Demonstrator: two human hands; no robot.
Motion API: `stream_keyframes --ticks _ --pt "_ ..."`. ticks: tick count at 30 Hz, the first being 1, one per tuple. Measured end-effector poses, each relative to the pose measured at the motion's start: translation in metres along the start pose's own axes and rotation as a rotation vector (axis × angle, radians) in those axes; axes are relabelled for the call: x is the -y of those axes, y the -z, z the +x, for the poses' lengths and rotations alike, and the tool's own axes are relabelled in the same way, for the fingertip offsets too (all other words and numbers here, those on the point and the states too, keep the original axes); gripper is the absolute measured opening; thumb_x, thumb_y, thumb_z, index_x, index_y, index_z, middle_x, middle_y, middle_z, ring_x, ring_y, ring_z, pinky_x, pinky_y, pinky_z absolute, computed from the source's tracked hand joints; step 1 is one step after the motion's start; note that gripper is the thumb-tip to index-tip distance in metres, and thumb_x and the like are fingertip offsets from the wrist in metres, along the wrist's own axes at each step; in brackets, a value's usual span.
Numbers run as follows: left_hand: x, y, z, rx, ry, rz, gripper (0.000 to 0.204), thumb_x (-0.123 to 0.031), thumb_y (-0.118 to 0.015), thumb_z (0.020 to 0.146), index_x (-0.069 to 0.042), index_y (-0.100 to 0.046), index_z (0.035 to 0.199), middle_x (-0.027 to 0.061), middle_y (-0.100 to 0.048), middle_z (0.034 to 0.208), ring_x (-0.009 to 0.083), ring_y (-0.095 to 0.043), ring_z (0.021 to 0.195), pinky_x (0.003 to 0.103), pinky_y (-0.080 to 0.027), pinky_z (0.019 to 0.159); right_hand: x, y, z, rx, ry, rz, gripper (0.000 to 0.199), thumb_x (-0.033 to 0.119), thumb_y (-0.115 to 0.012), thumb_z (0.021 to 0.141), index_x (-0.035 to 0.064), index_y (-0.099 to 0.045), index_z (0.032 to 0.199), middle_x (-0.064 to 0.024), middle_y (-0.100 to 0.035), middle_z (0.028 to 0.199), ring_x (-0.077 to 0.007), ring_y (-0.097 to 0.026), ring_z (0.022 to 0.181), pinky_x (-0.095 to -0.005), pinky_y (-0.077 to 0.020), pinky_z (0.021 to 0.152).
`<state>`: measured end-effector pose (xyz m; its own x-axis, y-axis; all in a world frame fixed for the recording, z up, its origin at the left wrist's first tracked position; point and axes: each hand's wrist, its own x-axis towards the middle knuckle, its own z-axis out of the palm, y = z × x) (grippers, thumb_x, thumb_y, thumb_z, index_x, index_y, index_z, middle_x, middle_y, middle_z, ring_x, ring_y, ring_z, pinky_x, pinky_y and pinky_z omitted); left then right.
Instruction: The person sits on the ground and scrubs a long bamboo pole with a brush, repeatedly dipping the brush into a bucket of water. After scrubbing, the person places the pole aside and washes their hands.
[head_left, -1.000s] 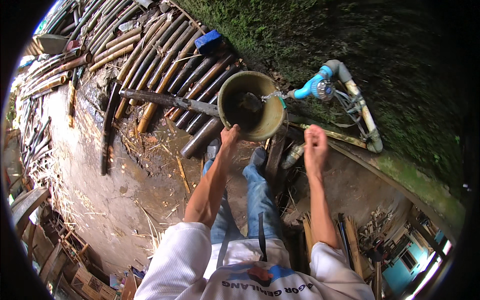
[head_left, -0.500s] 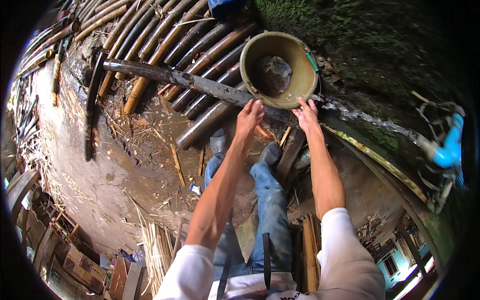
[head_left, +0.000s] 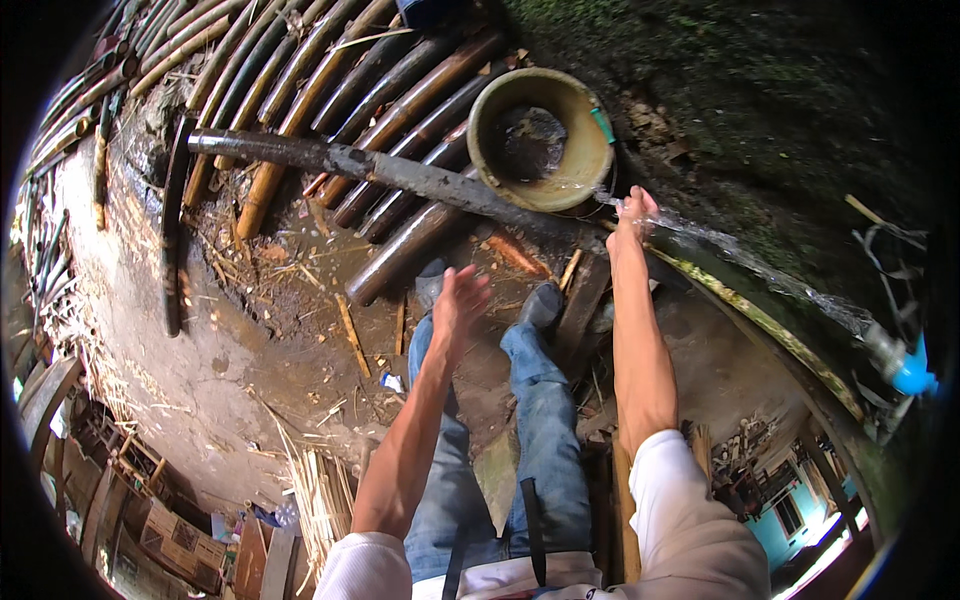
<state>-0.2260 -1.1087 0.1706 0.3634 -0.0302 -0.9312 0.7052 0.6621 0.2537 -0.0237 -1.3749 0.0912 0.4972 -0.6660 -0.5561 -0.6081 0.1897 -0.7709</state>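
A worn, yellowish bucket with a green piece on its rim stands beyond my hands, with dark contents at its bottom. My right hand is just off the bucket's near right edge, at the stream of water that runs toward the bucket. Its fingers are partly curled and seem to hold nothing. Lower and to the left, my left hand hangs in the air over my feet, open, its fingers apart and slightly blurred. It touches nothing.
A blue pipe fitting at the right lets the water out. A long dark pole lies across several wet bamboo poles. A mossy bank rises beyond. A bundle of thin strips stands at the lower left.
Both hands have left the bucket's near rim. My left hand has drawn back toward me and left; my right has moved right to the water stream. The view has shifted slightly.
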Motion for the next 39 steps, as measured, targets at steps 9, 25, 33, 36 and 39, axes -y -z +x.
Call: stream_keyframes --ticks 9,25,33,36,39 --pt "-0.126 -0.266 -0.021 0.549 -0.132 -0.378 0.081 -0.069 -0.05 0.101 -0.003 -0.049 0.147 0.0146 -0.061 0.138 0.0261 -0.064 0.115 0.044 -0.052 0.102 0.208 -0.109 -0.073 1.105 -0.565 1.125 0.023 0.008 -0.054 0.103 -0.0125 -0.065 0.103 -0.0253 -0.069 0.117 -0.0368 -0.067 0.112 -0.0469 -0.0572 0.104" --pt "-0.141 -0.292 -0.038 0.467 0.031 -0.609 0.056 -0.059 -0.05 0.105 -0.003 -0.059 0.106 0.0124 -0.068 0.083 0.0262 -0.069 0.07 0.04 -0.061 0.064 0.19 -0.133 -0.077 0.691 -0.507 0.698 0.031 0.019 -0.068 0.096 0.0021 -0.061 0.071 -0.0184 -0.07 0.094 -0.0281 -0.067 0.088 -0.0416 -0.0611 0.085" --pt "-0.065 -0.297 -0.011 0.718 0.354 -0.562 0.076 -0.07 -0.035 0.103 -0.002 -0.063 0.121 0.0114 -0.067 0.086 0.029 -0.068 0.077 0.045 -0.058 0.074 0.196 -0.025 -0.101 0.862 0.424 -0.258 0.045 0.038 -0.056 0.105 -0.0026 -0.075 0.097 -0.0185 -0.074 0.112 -0.0288 -0.07 0.11 -0.0459 -0.0529 0.106" --pt "-0.07 -0.309 0.042 0.633 -0.069 -0.039 0.059 -0.055 -0.046 0.107 -0.003 -0.072 0.115 0.0047 -0.065 0.077 0.0235 -0.066 0.063 0.041 -0.056 0.07 0.215 0.038 -0.176 0.954 0.975 -0.473 0.03 0.023 -0.055 0.098 0.0018 -0.073 0.087 -0.0111 -0.074 0.094 -0.0318 -0.069 0.096 -0.0454 -0.0467 0.105" --pt "-0.097 -0.347 0.022 0.114 -0.445 0.951 0.054 -0.048 -0.053 0.104 -0.004 -0.079 0.086 0.0168 -0.073 0.077 0.0337 -0.074 0.081 0.043 -0.058 0.076 0.265 0.079 -0.266 1.148 0.864 -0.338 0.024 0.018 -0.055 0.095 0.0047 -0.074 0.093 -0.0097 -0.074 0.097 -0.0308 -0.07 0.1 -0.0544 -0.033 0.116"
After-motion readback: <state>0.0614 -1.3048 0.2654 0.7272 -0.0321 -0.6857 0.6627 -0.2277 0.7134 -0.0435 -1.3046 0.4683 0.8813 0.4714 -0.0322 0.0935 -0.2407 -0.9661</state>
